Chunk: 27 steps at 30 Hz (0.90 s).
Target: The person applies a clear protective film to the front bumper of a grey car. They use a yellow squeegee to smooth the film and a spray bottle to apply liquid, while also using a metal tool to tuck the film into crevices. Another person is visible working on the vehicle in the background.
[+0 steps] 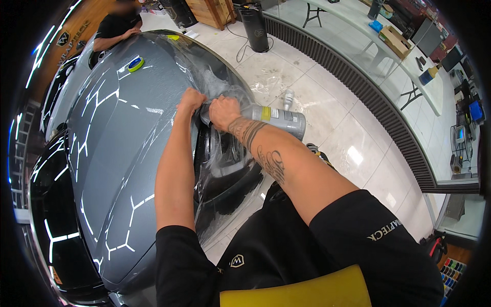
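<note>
A grey car hood [138,117] slopes toward me, its wet-looking surface covered with glossy reflections. Loose transparent film [209,77] hangs wrinkled over the car's front edge and down past the dark headlight area [225,179]. At that edge my left hand [191,100] is closed in a fist on the film. Just to its right, my right hand [224,112] is closed too, with film bunched beneath it. A dark piece shows between the two hands; I cannot tell whether it belongs to the car.
A green tape roll [135,64] lies on the hood. Another person [115,30] leans at its far side. A grey canister [281,120] with a white nozzle stands beyond my right forearm. Farther back are a black cylinder [254,28], a floor grate [353,77] and a white table [388,56].
</note>
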{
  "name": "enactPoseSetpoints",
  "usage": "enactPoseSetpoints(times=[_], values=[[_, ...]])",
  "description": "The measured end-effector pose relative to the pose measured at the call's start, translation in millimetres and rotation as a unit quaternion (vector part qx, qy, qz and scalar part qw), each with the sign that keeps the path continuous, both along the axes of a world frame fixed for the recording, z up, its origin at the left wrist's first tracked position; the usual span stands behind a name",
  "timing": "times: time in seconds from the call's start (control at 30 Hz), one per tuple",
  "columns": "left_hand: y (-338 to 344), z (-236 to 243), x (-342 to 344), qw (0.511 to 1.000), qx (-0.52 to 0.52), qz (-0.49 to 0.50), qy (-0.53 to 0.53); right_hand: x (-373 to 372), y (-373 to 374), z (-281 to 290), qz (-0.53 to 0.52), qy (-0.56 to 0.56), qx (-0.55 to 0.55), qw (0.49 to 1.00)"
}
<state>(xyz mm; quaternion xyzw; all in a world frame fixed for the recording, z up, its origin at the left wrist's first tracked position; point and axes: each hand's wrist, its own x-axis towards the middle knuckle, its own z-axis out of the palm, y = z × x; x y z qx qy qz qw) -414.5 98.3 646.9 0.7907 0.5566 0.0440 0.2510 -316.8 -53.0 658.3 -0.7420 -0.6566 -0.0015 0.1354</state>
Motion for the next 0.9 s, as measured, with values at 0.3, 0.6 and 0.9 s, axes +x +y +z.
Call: enactPoseSetpoints(times=[0.3, 0.6, 0.9], values=[[20.4, -31.9, 18.5, 0.991, 0.034, 0.054, 0.118, 43.5, -21.6, 33.5, 0.156, 0.089, -0.157, 0.971], [-36.8, 37.0, 11.1, 0.98, 0.056, 0.11, 0.154, 171.7, -67.3, -28.1, 0.138, 0.388, 0.131, 0.902], [-42.1, 53.7, 54.5, 0.964, 0.007, 0.187, 0.189, 310.1, -57.7, -51.3, 0.379, 0.405, -0.15, 0.819]])
